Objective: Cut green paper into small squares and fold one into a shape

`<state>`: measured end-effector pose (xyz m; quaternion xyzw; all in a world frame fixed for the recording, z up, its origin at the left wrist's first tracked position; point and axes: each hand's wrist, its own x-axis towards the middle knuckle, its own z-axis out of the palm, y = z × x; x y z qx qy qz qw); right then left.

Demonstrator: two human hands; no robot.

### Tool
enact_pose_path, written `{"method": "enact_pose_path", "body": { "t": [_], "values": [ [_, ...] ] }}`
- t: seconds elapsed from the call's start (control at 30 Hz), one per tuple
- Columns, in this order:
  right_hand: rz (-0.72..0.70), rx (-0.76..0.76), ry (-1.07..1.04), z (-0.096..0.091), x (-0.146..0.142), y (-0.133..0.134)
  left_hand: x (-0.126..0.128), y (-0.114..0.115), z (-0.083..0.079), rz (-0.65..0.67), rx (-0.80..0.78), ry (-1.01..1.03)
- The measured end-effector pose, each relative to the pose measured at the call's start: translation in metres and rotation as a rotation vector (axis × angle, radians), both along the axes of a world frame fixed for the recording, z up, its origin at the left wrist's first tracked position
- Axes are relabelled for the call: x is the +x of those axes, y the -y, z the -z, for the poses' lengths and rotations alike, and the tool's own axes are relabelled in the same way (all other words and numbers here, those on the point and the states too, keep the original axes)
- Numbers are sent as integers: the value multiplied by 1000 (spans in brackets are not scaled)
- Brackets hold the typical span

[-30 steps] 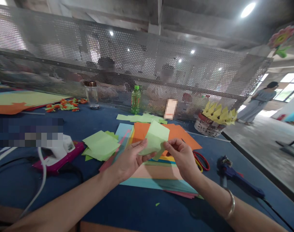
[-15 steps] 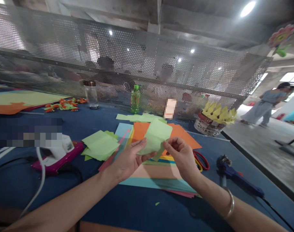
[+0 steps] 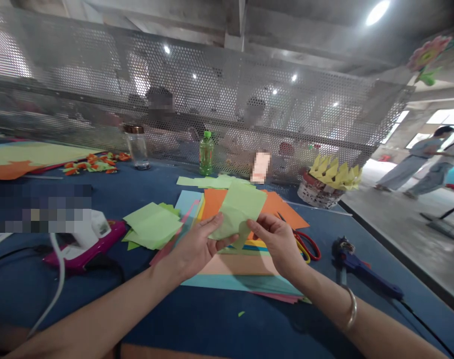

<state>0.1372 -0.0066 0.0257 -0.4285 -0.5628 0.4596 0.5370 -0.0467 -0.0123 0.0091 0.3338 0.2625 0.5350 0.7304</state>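
Grey perforated metal screen spans the back — largest item in view. Next in size, the blue tabletop, tilted in the frame. On it, centre, lies a stack of coloured sheets: orange, peach, light blue and pink edges showing. Right side: dark blue corded tool, lying on the table. Left side: magenta power strip with a white block on top. Back right: woven basket with yellow paper points around its top, near the screen. Left hand grips a pale green sheet at its lower left, thumb on top, fingers beneath; right hand pinches the right edge between thumb and index finger. Sheet is held over the stack, tilted; contact with the stack cannot be told. Pile of green paper pieces left of the stack. Lidded clear jar and green bottle stand upright before the screen. Scissors, red and yellow handles, just beside the right hand — partly hidden by it. Bracelet on the right wrist. Smallest: green scrap on the near tabletop.
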Motion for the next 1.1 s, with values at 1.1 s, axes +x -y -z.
{"method": "enact_pose_path", "body": {
  "t": [1.1],
  "values": [
    [10,20,-1,1,-1,1,-1,1,-2,6,-38,-14]
  ]
}}
